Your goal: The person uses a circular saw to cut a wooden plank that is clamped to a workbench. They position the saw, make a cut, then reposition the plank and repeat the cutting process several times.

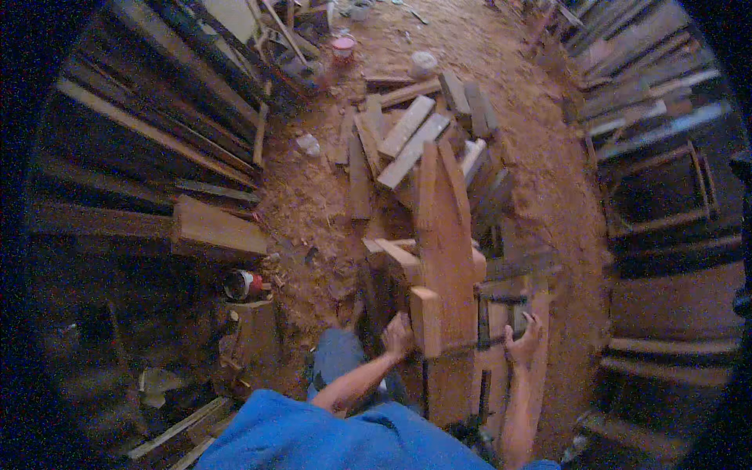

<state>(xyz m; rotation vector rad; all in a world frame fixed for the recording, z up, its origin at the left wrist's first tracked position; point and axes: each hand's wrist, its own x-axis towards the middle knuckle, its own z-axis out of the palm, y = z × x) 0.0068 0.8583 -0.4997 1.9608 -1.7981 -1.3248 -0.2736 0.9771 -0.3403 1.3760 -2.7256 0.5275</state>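
Observation:
A reddish-brown wooden plank [451,274] lies lengthwise in front of me, with a squared wood block [426,319] on its left edge. My left hand [398,337] is closed just left of that block; what it grips, if anything, is hidden. To the right of the plank, my right hand [525,341] is raised with its fingers curved apart and nothing visible in them. Beneath it are pale wooden pieces like a frame [539,313]. A shorter light wood piece [398,257] juts out from the plank's left side.
A heap of cut wood blocks [413,153] lies beyond the plank on the brown, debris-strewn floor [305,196]. Stacked boards [157,125] line the left, and more timber [658,102] the right. A red-and-white can [249,285] stands at left, a pink-red bucket [343,48] farther off.

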